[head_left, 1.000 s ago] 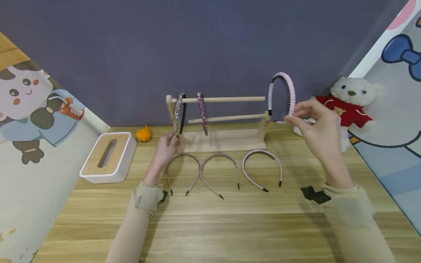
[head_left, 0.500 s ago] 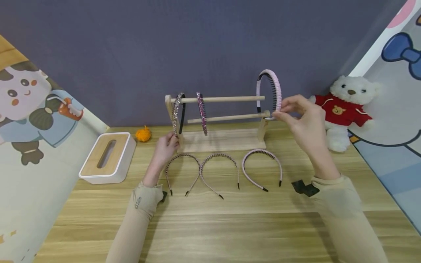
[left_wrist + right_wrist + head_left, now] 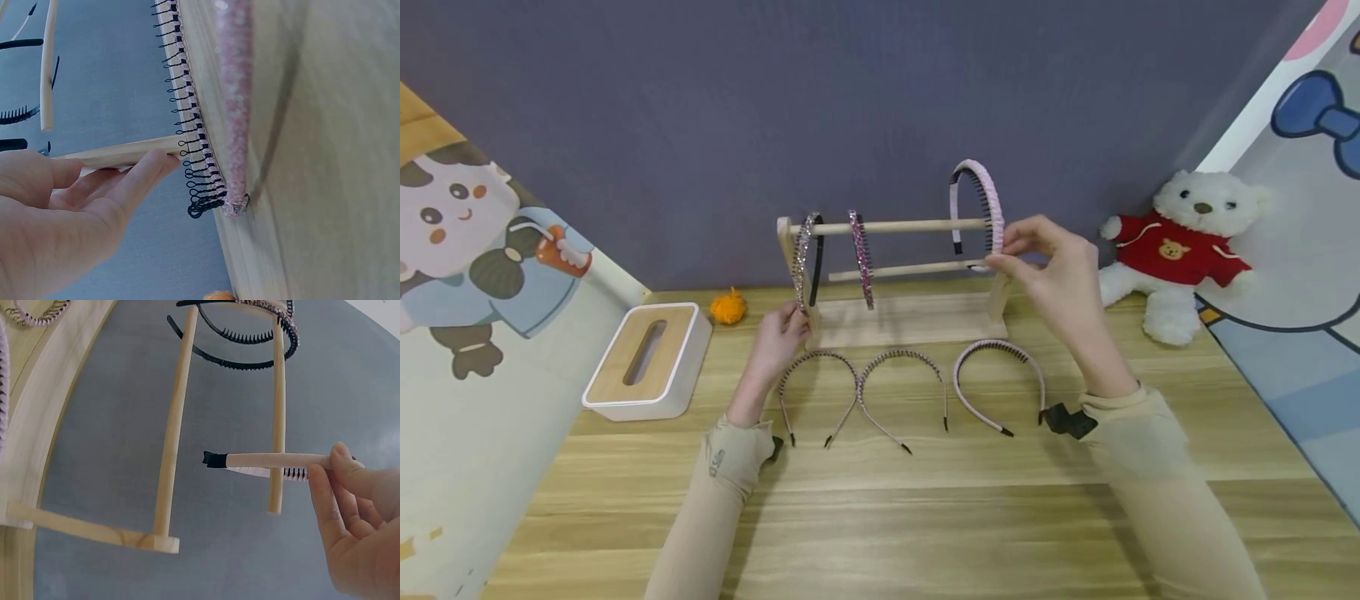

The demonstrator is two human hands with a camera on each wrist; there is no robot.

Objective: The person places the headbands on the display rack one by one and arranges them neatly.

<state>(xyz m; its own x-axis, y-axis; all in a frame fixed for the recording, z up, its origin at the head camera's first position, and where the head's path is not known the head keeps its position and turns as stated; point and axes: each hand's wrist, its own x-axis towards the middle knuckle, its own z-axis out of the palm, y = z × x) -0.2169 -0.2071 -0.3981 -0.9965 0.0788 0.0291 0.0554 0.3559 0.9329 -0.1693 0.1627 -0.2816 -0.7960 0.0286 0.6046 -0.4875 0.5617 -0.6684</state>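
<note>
While right hand (image 3: 1063, 267) pinches pink headband (image 3: 991, 200) between thumb and fingers, pink headband straddles upper rod (image 3: 917, 226) of wooden rack (image 3: 910, 321) near rod's free end, arch above. Left hand (image 3: 777, 337): thumb and fingers gripping left post (image 3: 125, 152). Silver headband (image 3: 802, 258) and magenta headband (image 3: 861, 258) hung farther left on upper rod. Three headbands (image 3: 901, 353) on table (image 3: 880, 517) before rack.

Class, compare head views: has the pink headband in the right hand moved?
Yes, the held pink headband moved left, from beyond the right end of the upper wooden bar to overlapping it.
</note>
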